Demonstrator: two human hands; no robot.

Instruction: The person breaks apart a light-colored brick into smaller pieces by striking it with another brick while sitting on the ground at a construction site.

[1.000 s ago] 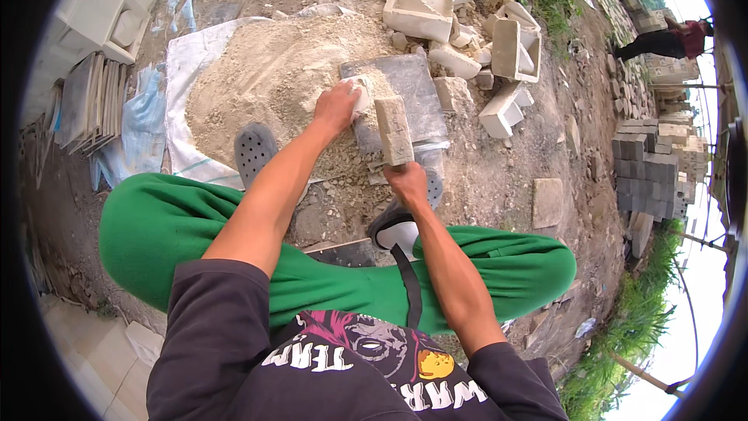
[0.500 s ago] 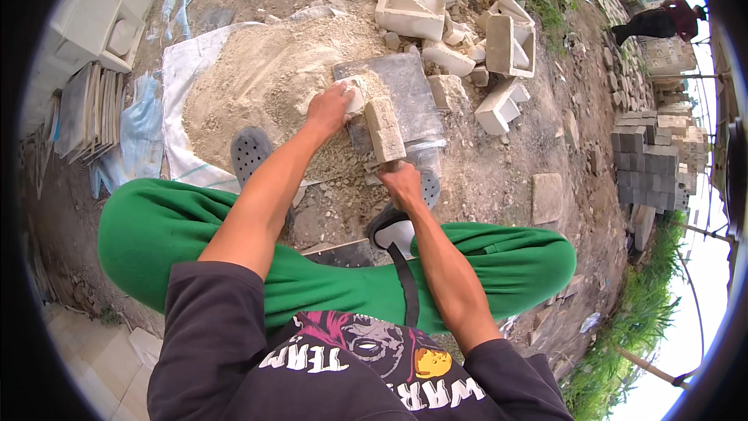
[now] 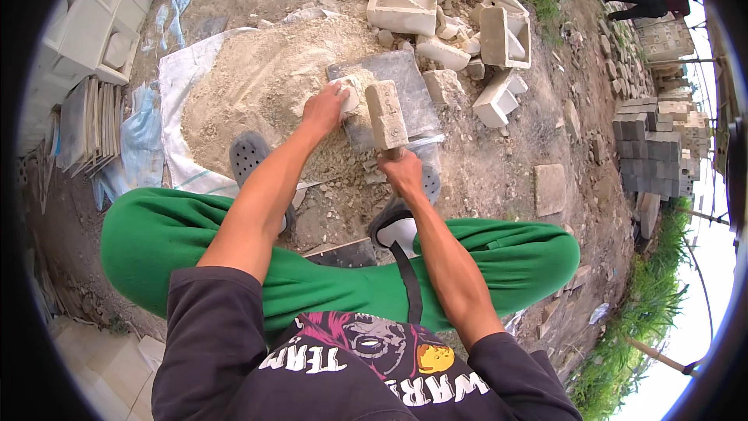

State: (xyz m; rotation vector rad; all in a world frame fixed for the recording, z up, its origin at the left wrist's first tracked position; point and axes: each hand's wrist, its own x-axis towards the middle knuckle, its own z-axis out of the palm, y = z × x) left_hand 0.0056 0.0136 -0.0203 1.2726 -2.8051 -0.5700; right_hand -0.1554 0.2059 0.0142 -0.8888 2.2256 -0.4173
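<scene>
In my right hand [image 3: 401, 171] is the short handle of a mallet [image 3: 386, 115] with a blocky, dust-covered head. The fingers wrap the handle just below the head. My left hand [image 3: 322, 111] grips a pale chunk of broken block [image 3: 351, 97], which rests on a dark flat slab [image 3: 407, 82] strewn with crumbs. The mallet head is raised just right of the chunk, apart from it as far as I can tell. A heap of pale crushed powder [image 3: 257, 82] lies beside the slab, to the left, on a white sheet [image 3: 178, 78].
Broken pale blocks [image 3: 401, 8] are heaped beyond the slab. Thin boards [image 3: 92, 121] lean at the left beside blue plastic sheeting [image 3: 140, 140]. My feet in grey clogs [image 3: 251, 154] flank the work spot. Grey blocks [image 3: 647, 140] are stacked at the right; another person [image 3: 654, 0] stands far right.
The mallet head has shifted slightly up and away from me, with my right hand rising a little. My left hand stays on the chunk. The distant person has changed stance.
</scene>
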